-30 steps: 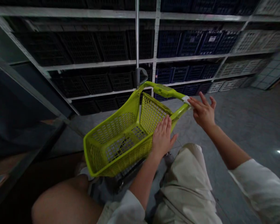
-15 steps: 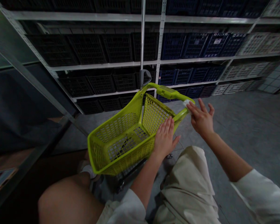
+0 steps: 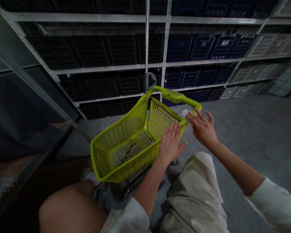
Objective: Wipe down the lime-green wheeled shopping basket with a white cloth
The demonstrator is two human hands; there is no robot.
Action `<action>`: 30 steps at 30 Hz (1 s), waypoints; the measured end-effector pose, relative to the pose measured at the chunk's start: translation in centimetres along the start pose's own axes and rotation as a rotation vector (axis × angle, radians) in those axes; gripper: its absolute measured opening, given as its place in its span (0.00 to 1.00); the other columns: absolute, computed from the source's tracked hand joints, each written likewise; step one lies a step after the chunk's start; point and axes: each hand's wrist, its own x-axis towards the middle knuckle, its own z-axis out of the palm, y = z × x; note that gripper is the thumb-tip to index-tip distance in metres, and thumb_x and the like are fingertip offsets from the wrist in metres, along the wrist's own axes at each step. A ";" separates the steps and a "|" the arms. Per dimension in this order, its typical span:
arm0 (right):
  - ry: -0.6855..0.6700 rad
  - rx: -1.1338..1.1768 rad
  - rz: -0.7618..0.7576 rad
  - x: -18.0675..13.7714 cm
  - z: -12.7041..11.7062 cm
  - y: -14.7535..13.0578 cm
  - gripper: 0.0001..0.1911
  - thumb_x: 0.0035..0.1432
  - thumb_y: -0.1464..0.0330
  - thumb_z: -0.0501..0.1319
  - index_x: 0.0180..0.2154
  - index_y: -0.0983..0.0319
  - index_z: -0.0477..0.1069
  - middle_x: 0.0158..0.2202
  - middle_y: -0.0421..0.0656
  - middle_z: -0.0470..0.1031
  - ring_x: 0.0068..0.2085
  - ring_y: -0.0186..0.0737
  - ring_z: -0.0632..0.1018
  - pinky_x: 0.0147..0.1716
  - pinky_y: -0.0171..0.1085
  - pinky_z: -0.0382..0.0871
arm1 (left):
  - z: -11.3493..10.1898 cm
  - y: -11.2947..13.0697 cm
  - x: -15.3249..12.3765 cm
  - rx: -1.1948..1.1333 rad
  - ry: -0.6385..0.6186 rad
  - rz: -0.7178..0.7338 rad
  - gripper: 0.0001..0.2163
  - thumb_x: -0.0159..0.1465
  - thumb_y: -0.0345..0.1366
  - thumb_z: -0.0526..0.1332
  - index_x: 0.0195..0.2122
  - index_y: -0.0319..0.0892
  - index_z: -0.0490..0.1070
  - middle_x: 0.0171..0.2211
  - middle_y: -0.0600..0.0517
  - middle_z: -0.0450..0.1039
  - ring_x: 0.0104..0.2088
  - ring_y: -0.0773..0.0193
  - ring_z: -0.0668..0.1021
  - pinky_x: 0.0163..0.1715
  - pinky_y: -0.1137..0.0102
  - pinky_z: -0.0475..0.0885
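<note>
A small yellow-green shopping cart stands in front of me, its basket pointing to the lower left. My left hand lies on the basket's near rim by the handle end, fingers stretched out and thumb apart. At the handle's right arm, my right hand presses a white crumpled tissue under its fingertips. Part of the tissue is hidden by the fingers. The cart's handle bar curves from the grey pole mount to just above my right hand. Inside the basket I see only the slotted walls and floor.
Beyond the cart, white metal shelves hold rows of black crates, blue crates and whitish crates. A metal pole rises from the cart. My knees flank the cart on the grey floor. A metal frame stands left.
My right hand has slid with the tissue down along the handle's right arm, leftward toward the basket rim. My left hand and the cart have stayed nearly in place.
</note>
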 end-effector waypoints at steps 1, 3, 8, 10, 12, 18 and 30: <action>-0.035 0.019 -0.070 -0.3 -0.2 -1.2 0.29 0.64 0.77 0.51 0.65 0.57 0.61 0.64 0.46 0.69 0.69 0.48 0.63 0.66 0.57 0.49 | -0.1 0.0 0.0 -0.006 0.001 0.003 0.37 0.71 0.54 0.48 0.71 0.30 0.43 0.73 0.41 0.45 0.73 0.55 0.50 0.70 0.59 0.54; -0.088 0.032 -0.163 -0.6 -0.4 -1.8 0.30 0.64 0.78 0.51 0.65 0.56 0.60 0.65 0.44 0.68 0.69 0.45 0.63 0.67 0.54 0.49 | -0.2 0.0 0.0 -0.011 -0.002 0.004 0.37 0.71 0.54 0.48 0.71 0.30 0.43 0.73 0.41 0.45 0.73 0.54 0.50 0.70 0.59 0.54; 0.029 -0.050 0.036 0.7 0.0 3.3 0.28 0.64 0.78 0.51 0.63 0.55 0.64 0.61 0.44 0.73 0.70 0.51 0.61 0.65 0.61 0.47 | -0.3 0.1 0.0 0.026 -0.020 -0.006 0.38 0.70 0.55 0.48 0.71 0.30 0.43 0.73 0.41 0.44 0.73 0.55 0.50 0.70 0.60 0.54; 0.082 -0.066 0.121 0.9 0.2 3.4 0.27 0.64 0.76 0.51 0.62 0.55 0.66 0.60 0.46 0.74 0.70 0.55 0.59 0.64 0.64 0.45 | -0.3 0.2 0.0 0.040 -0.015 -0.007 0.38 0.70 0.55 0.48 0.71 0.30 0.43 0.73 0.41 0.45 0.73 0.56 0.50 0.69 0.60 0.55; 0.047 -0.025 0.060 0.5 0.1 1.5 0.28 0.64 0.77 0.51 0.63 0.55 0.64 0.60 0.46 0.74 0.69 0.53 0.61 0.65 0.63 0.43 | -0.2 0.2 -0.1 0.039 -0.005 -0.007 0.37 0.71 0.55 0.47 0.71 0.30 0.44 0.73 0.40 0.46 0.73 0.55 0.51 0.69 0.60 0.56; -0.076 0.037 -0.081 0.3 -0.5 0.7 0.32 0.63 0.79 0.51 0.64 0.51 0.62 0.63 0.41 0.71 0.69 0.48 0.63 0.67 0.60 0.42 | 0.0 0.1 0.0 -0.011 0.022 -0.010 0.29 0.73 0.40 0.45 0.71 0.32 0.44 0.73 0.43 0.48 0.72 0.57 0.53 0.69 0.59 0.57; -0.033 0.031 -0.091 -0.6 -0.1 0.2 0.32 0.63 0.80 0.49 0.65 0.52 0.61 0.63 0.42 0.71 0.68 0.46 0.64 0.67 0.59 0.44 | -0.1 0.2 0.1 0.011 -0.005 -0.013 0.29 0.73 0.40 0.46 0.71 0.30 0.45 0.73 0.43 0.47 0.72 0.57 0.53 0.69 0.60 0.56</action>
